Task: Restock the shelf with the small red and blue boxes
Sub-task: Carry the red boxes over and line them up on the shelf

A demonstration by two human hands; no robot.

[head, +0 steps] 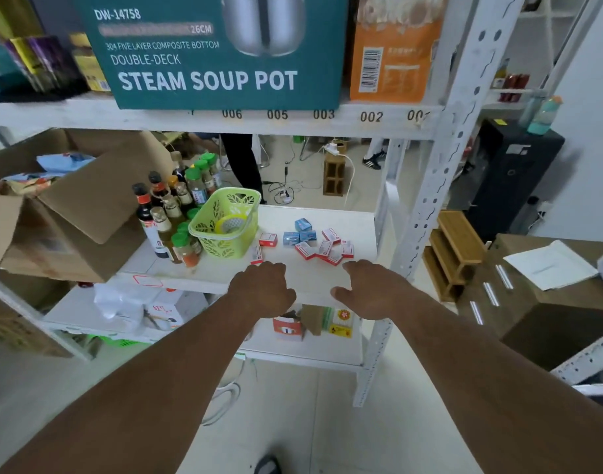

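Both hands at shelf (327, 217) front edge: left hand (264, 285) fingers curled, grip unclear; right hand (365, 289) loosely curled, empty. Red boxes (322, 249) and blue boxes (300, 234) scattered behind.

Bright, even indoor light, soft faint shadows, wide-angle bending at the edges, slightly soft focus throughout

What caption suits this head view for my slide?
Both hands hover at the shelf edge before scattered small red and blue boxes.

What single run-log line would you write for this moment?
left hand: curled, above shelf edge | right hand: open, hovering | red boxes, blue boxes: loose on shelf | green basket: left
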